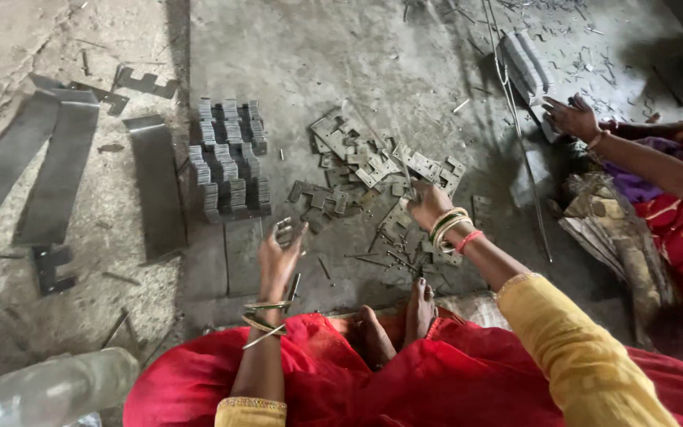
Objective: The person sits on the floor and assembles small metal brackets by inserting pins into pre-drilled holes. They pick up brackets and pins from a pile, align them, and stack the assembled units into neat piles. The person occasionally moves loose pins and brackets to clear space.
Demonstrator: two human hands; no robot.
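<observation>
View: head camera, looking down at a person seated on a concrete floor (341, 55), red cloth over the lap, bare feet (397, 316) pointing forward.
Left hand (278, 255): raised just above the floor, palm up, bangles at the wrist. The grip is loosely pinching a small notched metal plate (283, 229) at the fingertips; the other fingers are curled and partly spread.
Right hand (428, 204): reaches forward into a loose pile of plates (373, 170), back of the hand up, bangles and a yellow sleeve behind it. The fingers point down onto the plates and touch them; I cannot tell whether the grip has closed on one.
Pile: flat grey notched plates, jumbled and overlapping, on the floor just ahead of the feet, between the two hands and beyond the right one.
Stack (229, 166): the same kind of plates set in neat rows and layers, left of the pile, just beyond the left hand.
Pins (381, 257): thin metal rods scattered on the floor near the right wrist.
Strips (33, 166): long flat metal sheets lying at the far left, well apart from the hands.
Bottle (49, 387): clear plastic, on its side at the lower left corner.
Other person: at the right edge, in red, one hand (572, 117) over another stack of parts (527, 63).
</observation>
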